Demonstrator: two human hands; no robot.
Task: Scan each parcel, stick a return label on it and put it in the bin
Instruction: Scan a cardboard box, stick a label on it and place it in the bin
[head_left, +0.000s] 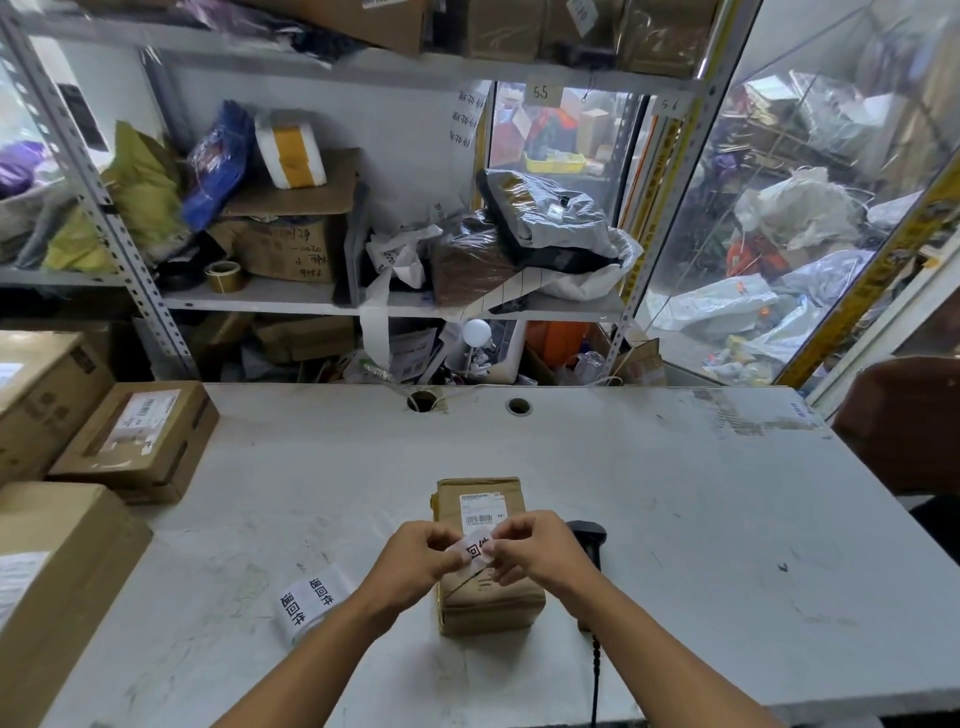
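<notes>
A small brown cardboard parcel (483, 597) with a white shipping label lies in the middle of the white table (675, 519). Just above it, my left hand (415, 558) and my right hand (535, 551) both pinch one white return label (477, 550) printed with black characters. A strip of more return labels (311, 603) lies on the table to the left of my left forearm. A black handheld scanner (589, 540) lies to the right of the parcel, partly hidden behind my right hand, with its cable running toward the front edge.
Several cardboard boxes (135, 441) are stacked along the table's left side. Behind the table stand metal shelves (311, 301) crowded with parcels, bags and tape. A brown chair back (898, 426) is at the right edge. Two cable holes (422, 401) sit near the table's back edge.
</notes>
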